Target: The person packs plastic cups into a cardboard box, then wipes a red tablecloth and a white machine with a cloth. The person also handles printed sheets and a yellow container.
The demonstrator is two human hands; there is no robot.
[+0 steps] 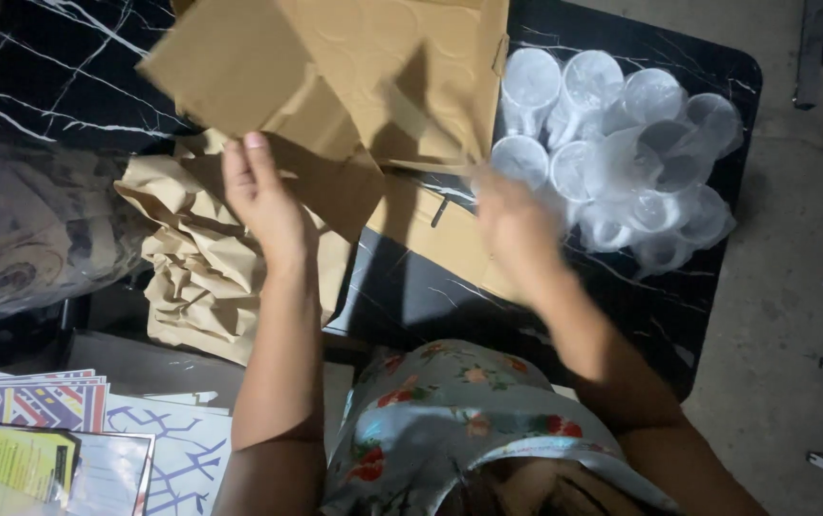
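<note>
Two hands work at a cardboard box lying open on a black marbled table. The left hand is raised with fingers straight and spread open, its tips touching a loose box flap; it grips nothing. The right hand is blurred by motion, so whether it is open or closed cannot be told; it sits between the box's lower edge and a cluster of clear plastic cups. The step in hand looks like unpacking: the box appears to be getting opened or cleared, with the cups already standing on the table to its right. Handling the box further would call for a firm hold on the flap while keeping the right hand clear of the light cups, which would tip easily. Crumpled brown paper crowds the table just under the left hand and touches the box. A clear bag lies at far left, and printed sheets lie near the person's floral garment.
</note>
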